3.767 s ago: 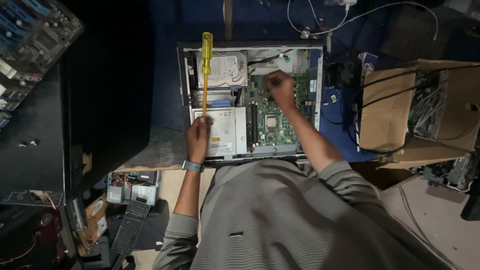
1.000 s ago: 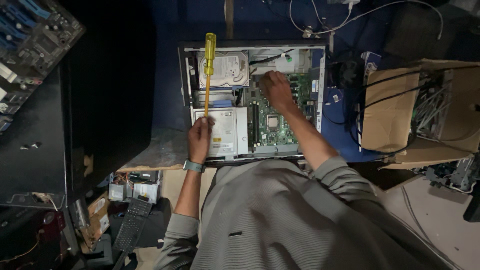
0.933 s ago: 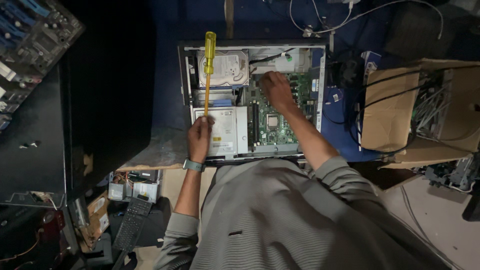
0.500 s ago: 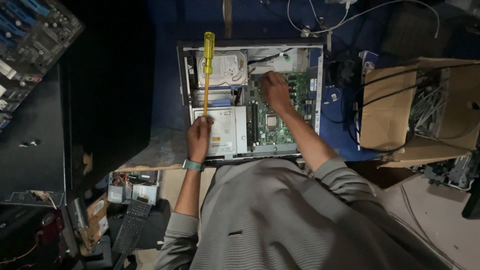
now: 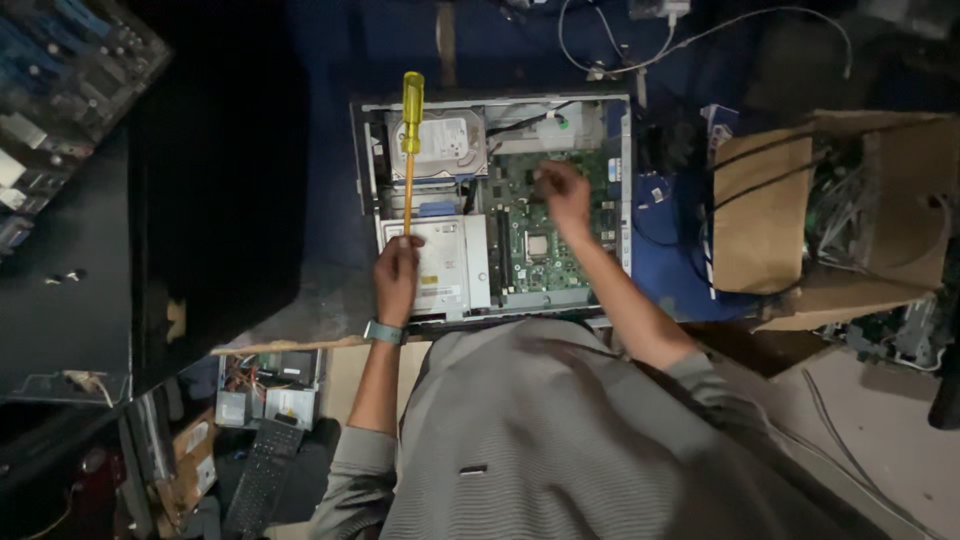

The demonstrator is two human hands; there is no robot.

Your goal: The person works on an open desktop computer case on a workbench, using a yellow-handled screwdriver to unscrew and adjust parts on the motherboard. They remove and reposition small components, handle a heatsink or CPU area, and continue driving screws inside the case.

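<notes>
Here the left hand (image 5: pixel 397 272) is closed around the metal shaft of a long screwdriver (image 5: pixel 409 150), whose yellow handle points away from the person and lies over the far left corner of an open desktop computer case (image 5: pixel 366 160). The hand rests on the silver optical drive (image 5: pixel 440 262) at the near left of the case, and a watch (image 5: pixel 382 332) with a pale blue band sits on that wrist. Just beyond the drive, beside the screwdriver's handle, lies a hard disk (image 5: pixel 447 146) with a white label. The right hand (image 5: pixel 562 190) reaches into the middle of the case, its fingers curled together over the green motherboard (image 5: pixel 545 255); whether it pinches anything there is too small to tell. The case lies flat on a dark blue surface (image 5: pixel 330 150). To the right, well apart from both hands, stands an open cardboard box (image 5: pixel 770 210) stuffed with cables. At far left another circuit board (image 5: pixel 60 60) shows at the corner of the view.
</notes>
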